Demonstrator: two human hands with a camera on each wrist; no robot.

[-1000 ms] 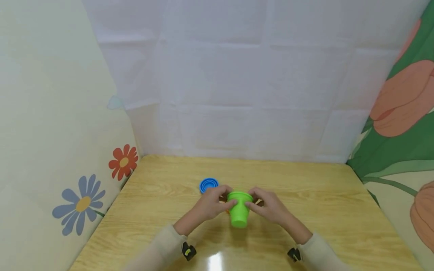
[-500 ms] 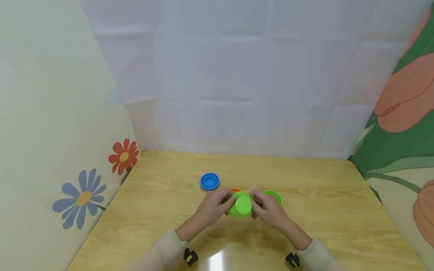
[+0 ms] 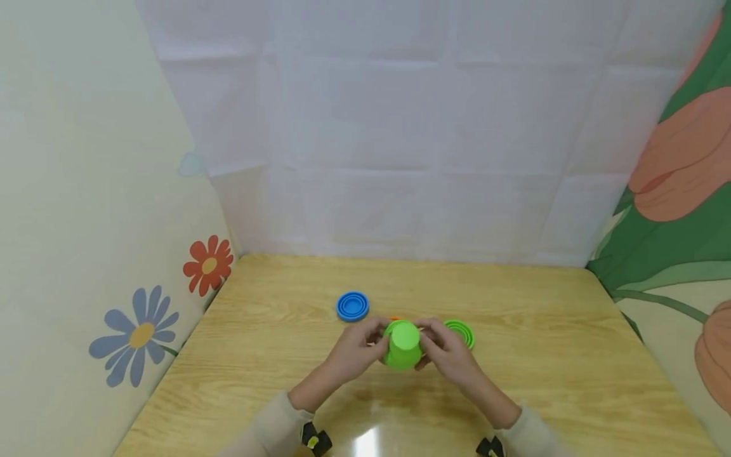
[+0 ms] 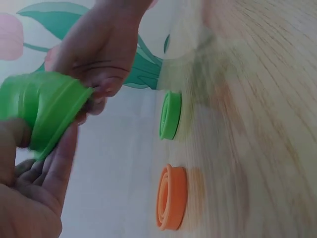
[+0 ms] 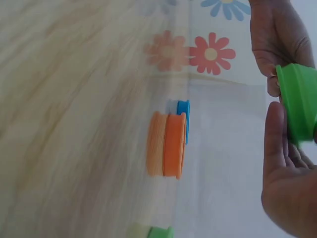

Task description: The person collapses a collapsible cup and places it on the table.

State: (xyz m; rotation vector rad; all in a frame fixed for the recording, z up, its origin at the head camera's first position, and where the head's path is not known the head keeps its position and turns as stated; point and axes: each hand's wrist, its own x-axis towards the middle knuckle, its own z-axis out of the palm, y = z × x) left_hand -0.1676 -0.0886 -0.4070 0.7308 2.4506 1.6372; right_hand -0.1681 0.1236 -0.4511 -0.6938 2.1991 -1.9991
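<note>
Both hands hold a green collapsible cup (image 3: 403,349) above the table, its closed base tilted up toward the head camera. On its left side, my left hand (image 3: 353,350) grips it with thumb and fingers. My right hand (image 3: 455,357) grips the opposite side. In the left wrist view the cup (image 4: 42,111) is extended, with stepped rings and its rim turned toward the table side; this view is partly blurred. The cup's opening is hidden in the head view. The right wrist view shows fingers along the rim of the cup (image 5: 299,101).
Behind the hands, a flattened blue collapsible cup (image 3: 352,306) lies left and a flattened green one (image 3: 461,334) right. Between them lies an orange one (image 4: 172,197), almost hidden from the head. The wooden table (image 3: 274,285) meets a white cloth (image 3: 365,209) at the back.
The green cup has tipped from base-down to base toward the head camera, with both hands still gripping it. The flattened green cup has come into view beside the right hand.
</note>
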